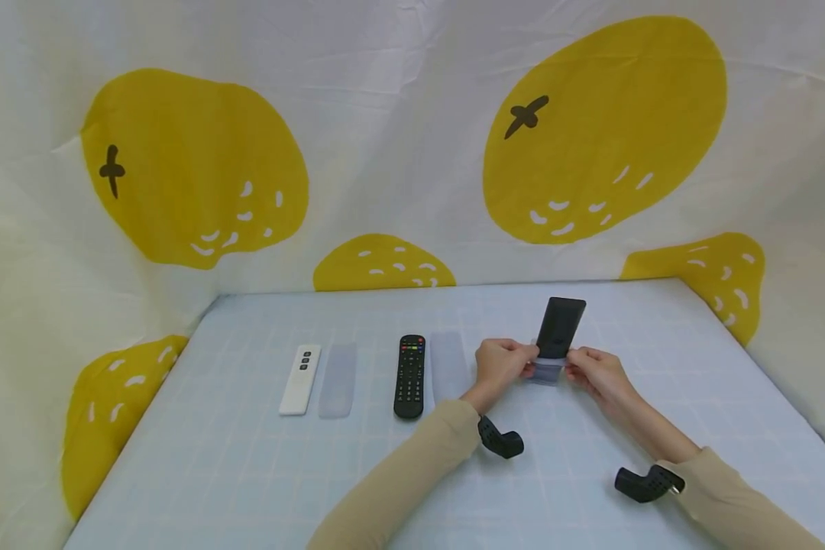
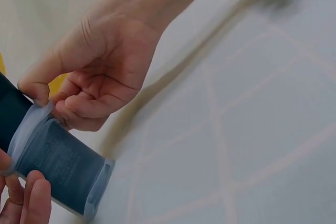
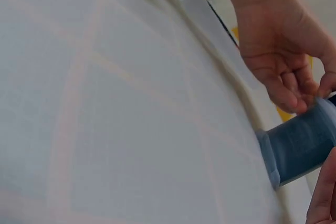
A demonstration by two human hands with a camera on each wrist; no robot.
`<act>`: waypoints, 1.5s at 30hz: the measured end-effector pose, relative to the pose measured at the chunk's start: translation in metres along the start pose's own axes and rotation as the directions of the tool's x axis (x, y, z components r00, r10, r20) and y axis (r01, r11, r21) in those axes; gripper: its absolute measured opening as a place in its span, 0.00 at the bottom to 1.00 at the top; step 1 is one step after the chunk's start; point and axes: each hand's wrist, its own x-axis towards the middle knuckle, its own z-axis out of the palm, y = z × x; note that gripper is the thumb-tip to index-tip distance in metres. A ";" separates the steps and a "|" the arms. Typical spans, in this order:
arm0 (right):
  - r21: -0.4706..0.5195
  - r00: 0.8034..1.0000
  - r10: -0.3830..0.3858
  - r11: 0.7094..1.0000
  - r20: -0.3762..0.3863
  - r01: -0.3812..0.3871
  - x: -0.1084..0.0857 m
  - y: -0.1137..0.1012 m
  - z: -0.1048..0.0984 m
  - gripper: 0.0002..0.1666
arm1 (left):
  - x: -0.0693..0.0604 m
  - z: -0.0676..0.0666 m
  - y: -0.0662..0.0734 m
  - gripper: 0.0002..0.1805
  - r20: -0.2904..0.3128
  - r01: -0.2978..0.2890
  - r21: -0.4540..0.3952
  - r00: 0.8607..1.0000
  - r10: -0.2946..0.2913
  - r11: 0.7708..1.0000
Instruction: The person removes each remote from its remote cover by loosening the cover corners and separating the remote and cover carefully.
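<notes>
A black remote control stands tilted up from the table, its lower end inside a translucent sleeve. My left hand pinches the sleeve's rim at the left edge, and my right hand pinches it at the right edge. In the left wrist view, the sleeve covers the lower part of the remote, with faint print showing through and a loose fold at its bottom end. The right wrist view shows the sleeve between both hands; the remote's upper part is mostly out of frame.
Left of my hands, a black remote with buttons lies beside a translucent sleeve. Farther left lie a white remote and another translucent sleeve. A patterned curtain hangs behind the pale checked table.
</notes>
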 end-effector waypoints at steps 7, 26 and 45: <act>0.005 1.000 -0.004 1.000 0.012 0.004 -0.002 0.002 0.001 0.21 | 0.000 -0.001 -0.002 0.07 -0.003 0.000 0.026 1.000 0.001 1.000; -0.040 1.000 -0.016 0.999 -0.027 0.014 0.000 0.013 0.002 0.20 | -0.001 -0.002 -0.012 0.05 -0.014 -0.026 0.030 1.000 0.026 0.999; -0.162 0.993 0.072 0.983 -0.091 -0.086 -0.004 0.009 0.003 0.17 | -0.003 -0.002 -0.016 0.06 -0.012 0.004 0.077 1.000 -0.003 0.997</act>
